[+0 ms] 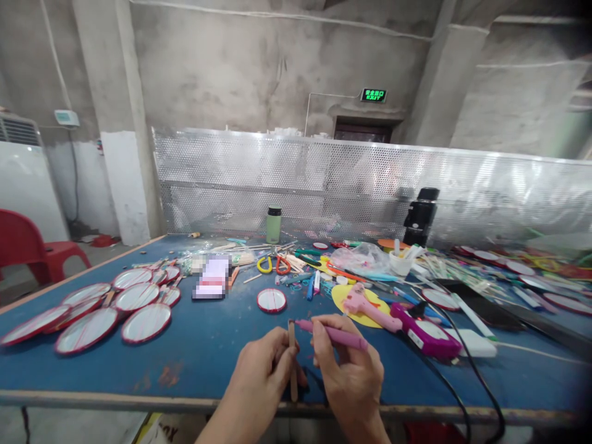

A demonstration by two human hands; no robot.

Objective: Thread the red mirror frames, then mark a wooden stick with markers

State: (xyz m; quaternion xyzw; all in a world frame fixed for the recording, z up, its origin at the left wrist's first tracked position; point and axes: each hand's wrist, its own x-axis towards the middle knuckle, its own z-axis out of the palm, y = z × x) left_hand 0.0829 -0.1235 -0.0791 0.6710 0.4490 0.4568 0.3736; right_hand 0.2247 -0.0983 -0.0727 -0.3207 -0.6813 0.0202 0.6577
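At the near edge of the counter (203, 364), in the middle, the left hand (267, 368) grips a flat wooden stick (293, 382), pinched between thumb and fingers with its length pointing away from the person. The right hand (350, 367) holds a pink marker (346, 338) like a pen, its tip just beside the stick's far end; whether it touches cannot be told. The marking looks barely begun, since most of the visible stick shows plain wood; any colour at its dark far tip is too small to judge. On the left, a cluster of red-rimmed discs (137, 297) appears further along, some with sticks lying at their edges. One small disc (272, 300) lies alone beyond the hands, with no stick visible on it. Farther back, loose sticks (298, 264) lie scattered, apparently unused.
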